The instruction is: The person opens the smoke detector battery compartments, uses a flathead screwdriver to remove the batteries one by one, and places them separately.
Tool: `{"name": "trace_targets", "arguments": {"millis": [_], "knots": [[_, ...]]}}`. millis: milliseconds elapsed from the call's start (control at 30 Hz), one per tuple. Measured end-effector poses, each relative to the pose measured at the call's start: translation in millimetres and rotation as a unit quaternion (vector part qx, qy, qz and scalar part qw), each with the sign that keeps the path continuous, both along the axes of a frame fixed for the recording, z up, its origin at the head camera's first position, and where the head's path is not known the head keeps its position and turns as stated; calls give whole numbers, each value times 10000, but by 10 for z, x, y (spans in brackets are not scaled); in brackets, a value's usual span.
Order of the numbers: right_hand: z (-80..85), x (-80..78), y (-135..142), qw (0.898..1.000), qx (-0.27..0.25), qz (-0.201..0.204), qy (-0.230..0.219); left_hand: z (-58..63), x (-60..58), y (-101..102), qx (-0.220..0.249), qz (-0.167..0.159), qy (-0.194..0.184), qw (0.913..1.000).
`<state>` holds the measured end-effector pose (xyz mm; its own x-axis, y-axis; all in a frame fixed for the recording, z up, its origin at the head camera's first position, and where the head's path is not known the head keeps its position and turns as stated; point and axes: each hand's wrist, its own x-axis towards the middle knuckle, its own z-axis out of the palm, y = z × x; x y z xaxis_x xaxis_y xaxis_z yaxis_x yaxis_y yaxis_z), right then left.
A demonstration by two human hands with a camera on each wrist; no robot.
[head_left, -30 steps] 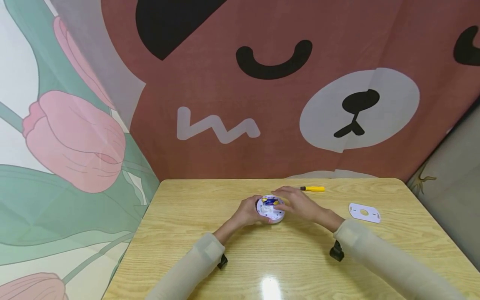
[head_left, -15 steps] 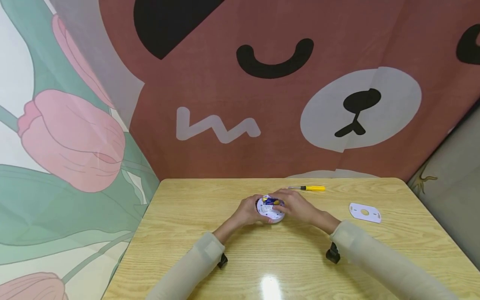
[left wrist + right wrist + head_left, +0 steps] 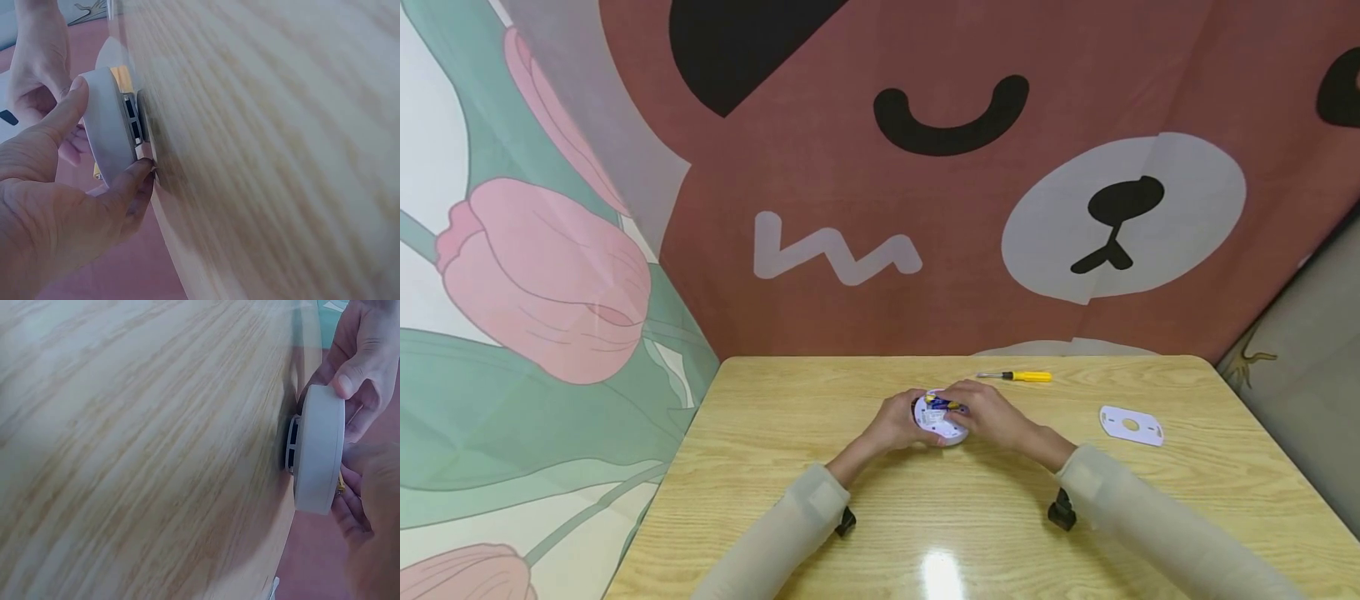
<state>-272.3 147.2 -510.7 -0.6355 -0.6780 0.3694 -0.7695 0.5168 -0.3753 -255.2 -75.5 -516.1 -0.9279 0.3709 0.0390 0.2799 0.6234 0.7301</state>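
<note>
A round white smoke detector (image 3: 942,430) rests with its back face up, its slotted side towards the wood. My left hand (image 3: 895,422) grips its left rim, the thumb along the near edge. In the left wrist view the detector (image 3: 107,128) sits between that thumb and the fingers. Over the far part of the back lies a blue and yellow battery (image 3: 938,402). My right hand (image 3: 992,414) pinches the battery from the right; its fingers partly cover it. The right wrist view shows a gold-coloured bit (image 3: 340,486) beside the right fingers.
A yellow-handled screwdriver (image 3: 1030,377) lies near the table's back edge. To the right is a white mounting plate (image 3: 1131,426) with a round hole. The wooden table (image 3: 850,567) ends at a printed cloth backdrop (image 3: 850,321).
My right hand has come left and slightly down onto the battery, its fingers closing in over it. The left hand and the smoke detector have stayed put.
</note>
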Motion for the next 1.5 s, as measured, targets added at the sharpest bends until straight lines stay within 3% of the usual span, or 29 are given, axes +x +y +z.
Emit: {"name": "trace_targets", "arguments": {"millis": [633, 1500], "knots": [[-21, -16, 1, 9993, -65, -197, 326, 13, 19, 16, 66, 215, -262, 9994], [23, -62, 38, 9984, -123, -324, -449, 9, 24, 31, 25, 229, -194, 9995]]}}
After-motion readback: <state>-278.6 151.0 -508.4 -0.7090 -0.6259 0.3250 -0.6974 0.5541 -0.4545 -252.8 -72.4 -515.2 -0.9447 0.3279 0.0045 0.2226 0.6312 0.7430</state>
